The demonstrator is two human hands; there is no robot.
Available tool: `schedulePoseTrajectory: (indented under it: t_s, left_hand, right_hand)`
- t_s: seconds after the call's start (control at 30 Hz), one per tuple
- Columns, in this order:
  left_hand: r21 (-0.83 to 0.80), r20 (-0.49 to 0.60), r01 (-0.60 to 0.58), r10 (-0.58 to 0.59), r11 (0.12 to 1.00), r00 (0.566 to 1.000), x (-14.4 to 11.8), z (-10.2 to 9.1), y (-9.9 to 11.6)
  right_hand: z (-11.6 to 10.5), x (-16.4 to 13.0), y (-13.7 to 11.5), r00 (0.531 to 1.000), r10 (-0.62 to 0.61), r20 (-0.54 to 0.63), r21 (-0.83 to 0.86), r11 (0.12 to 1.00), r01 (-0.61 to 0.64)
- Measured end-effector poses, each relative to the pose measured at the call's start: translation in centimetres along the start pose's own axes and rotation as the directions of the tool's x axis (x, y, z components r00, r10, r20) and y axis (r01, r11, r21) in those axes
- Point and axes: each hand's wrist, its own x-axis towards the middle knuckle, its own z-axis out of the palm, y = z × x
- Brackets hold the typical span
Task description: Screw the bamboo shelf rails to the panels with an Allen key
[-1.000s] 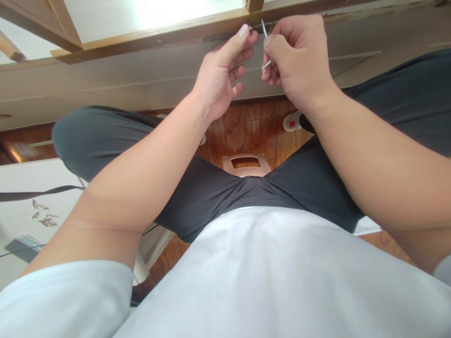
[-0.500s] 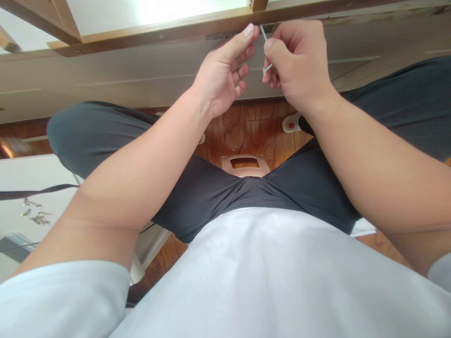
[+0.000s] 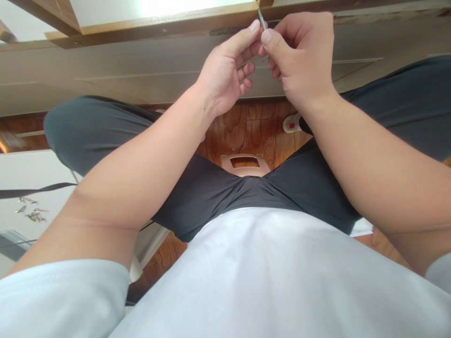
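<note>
My right hand [image 3: 305, 56] pinches a thin metal hex key [image 3: 261, 19] between thumb and fingers. The key's upper tip meets the underside of a wooden rail [image 3: 169, 27], close to where a short wooden post [image 3: 267, 3] joins it. Its lower part is hidden by my fingers. Just left of the key is my left hand [image 3: 225, 70], palm turned inward and fingers loosely spread. Its thumb and index fingertip are beside the key; whether they touch it I cannot tell.
Several screws [image 3: 35, 216] lie on a white surface [image 3: 21, 171] at my left, near a dark strap [image 3: 38, 191]. A pale panel [image 3: 141, 70] stands below the rail. Between my legs is a pinkish stool [image 3: 225, 162] on the wooden floor [image 3: 229, 134].
The hex key has turned in my right hand, and its bent lower end no longer shows. Both hands have moved slightly, with my left index fingertip now behind the key.
</note>
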Motion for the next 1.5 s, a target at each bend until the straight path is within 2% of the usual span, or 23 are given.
schedulePoseTrajectory:
  t_s: [0.1,0.33,0.53,0.97,1.1,1.4,1.5]
  left_hand:
    - [0.176,0.13,-0.15,0.128,0.973,0.983,0.4,-0.5,-0.1]
    - [0.156,0.084,-0.13,0.118,0.979,0.989,0.3,-0.5,-0.1]
    - [0.162,0.077,-0.129,0.117,0.978,0.99,0.3,-0.4,-0.1]
    - [0.22,0.101,-0.123,0.102,0.968,0.99,0.3,-0.3,0.1]
    - [0.228,0.155,-0.101,0.066,0.968,0.986,0.9,-0.8,-0.1]
    - [0.205,0.19,-0.154,0.115,0.967,0.975,1.1,-1.0,-0.5]
    - [0.193,0.199,-0.15,0.111,0.97,0.974,1.1,-1.0,-0.4]
  right_hand:
    - [0.0,0.2,-0.1,1.0,0.004,0.002,-0.03,1.0,-0.004]
    - [0.1,-0.3,-0.6,0.994,0.052,0.091,-0.004,0.999,-0.052]
    - [0.2,-0.4,-0.7,0.991,0.074,0.109,0.03,0.997,-0.077]
    - [0.3,-0.6,-1.0,0.987,0.083,0.135,0.068,0.993,-0.093]
    - [0.5,-0.6,-0.9,0.987,0.101,0.125,0.088,0.99,-0.113]
    - [0.6,-1.0,-1.4,0.978,0.15,0.142,0.103,0.981,-0.165]
    - [0.6,-0.9,-1.1,0.983,0.126,0.134,0.096,0.986,-0.139]
